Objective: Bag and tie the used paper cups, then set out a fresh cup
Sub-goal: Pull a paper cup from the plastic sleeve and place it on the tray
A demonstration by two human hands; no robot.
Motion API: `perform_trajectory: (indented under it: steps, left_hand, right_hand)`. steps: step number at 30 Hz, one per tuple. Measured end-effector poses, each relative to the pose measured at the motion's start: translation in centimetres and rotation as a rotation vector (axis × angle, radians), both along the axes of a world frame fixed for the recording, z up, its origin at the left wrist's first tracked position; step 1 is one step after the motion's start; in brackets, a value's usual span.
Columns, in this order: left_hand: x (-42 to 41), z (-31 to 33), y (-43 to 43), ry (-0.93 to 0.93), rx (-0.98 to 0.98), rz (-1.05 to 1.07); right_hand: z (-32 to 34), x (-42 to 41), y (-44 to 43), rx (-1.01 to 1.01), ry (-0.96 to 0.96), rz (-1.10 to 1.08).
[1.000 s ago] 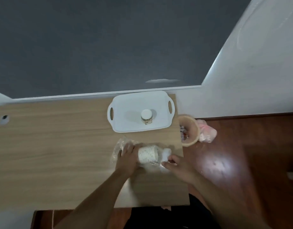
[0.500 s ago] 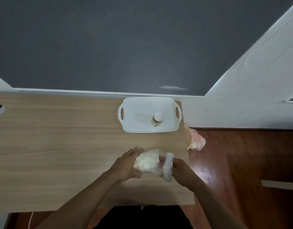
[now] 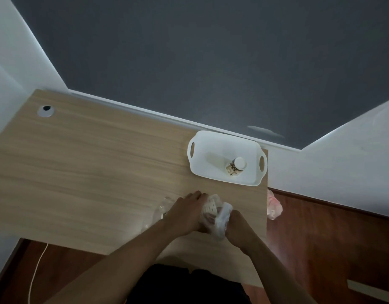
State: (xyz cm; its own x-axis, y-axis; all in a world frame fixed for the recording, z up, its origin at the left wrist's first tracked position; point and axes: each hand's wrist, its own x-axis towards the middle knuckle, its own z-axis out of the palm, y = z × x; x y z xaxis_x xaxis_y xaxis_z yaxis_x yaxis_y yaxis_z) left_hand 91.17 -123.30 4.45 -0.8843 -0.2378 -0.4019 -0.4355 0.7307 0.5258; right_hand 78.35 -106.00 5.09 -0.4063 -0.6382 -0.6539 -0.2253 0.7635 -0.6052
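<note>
On the wooden table [image 3: 101, 167], near its right front edge, lies a dotted white paper cup [image 3: 211, 205] on its side inside a clear plastic bag [image 3: 221, 218]. My left hand [image 3: 187, 213] grips the cup through the bag from the left. My right hand [image 3: 238, 226] pinches the bunched bag mouth on the right. More crumpled clear plastic [image 3: 161, 212] shows left of my left wrist. A patterned cup [image 3: 235, 166] with a white top stands in the white tray [image 3: 200, 150] at the table's far right.
Off the table's right edge, on the dark wood floor, sits a bin with a pink bag [image 3: 274, 205]. A round cable hole [image 3: 46, 110] is at the table's far left. A white cord [image 3: 37, 266] hangs below the front edge.
The head view has swung left and tilted. My hands have closed in on the bagged cup, and the bag is bunched tighter at my right hand.
</note>
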Motion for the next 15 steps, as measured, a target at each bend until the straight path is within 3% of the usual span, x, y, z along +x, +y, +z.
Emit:
perform_trajectory:
  steps: [1,4,6,9,15]
  left_hand:
    - [-0.2,0.2,0.2,0.019,0.007,0.033]
    - [-0.5,0.5,0.0,0.037,0.103,0.128]
    - [-0.5,0.8,-0.2,0.060,0.169,0.171]
    - [-0.8,1.0,-0.6,0.080,0.273,0.215]
    - [-0.8,0.3,-1.6,0.051,0.434,0.226]
  right_hand:
    - [0.4,0.2,-0.8,-0.033,0.147,0.120]
    - [0.4,-1.0,-2.3,-0.055,0.270,0.286]
    - [0.2,-1.5,-2.1,-0.133,0.075,0.151]
    - [0.6,-2.1,-1.4,-0.106,-0.004,0.138]
    - [0.8,-2.8,-0.7,-0.258,0.084,0.112]
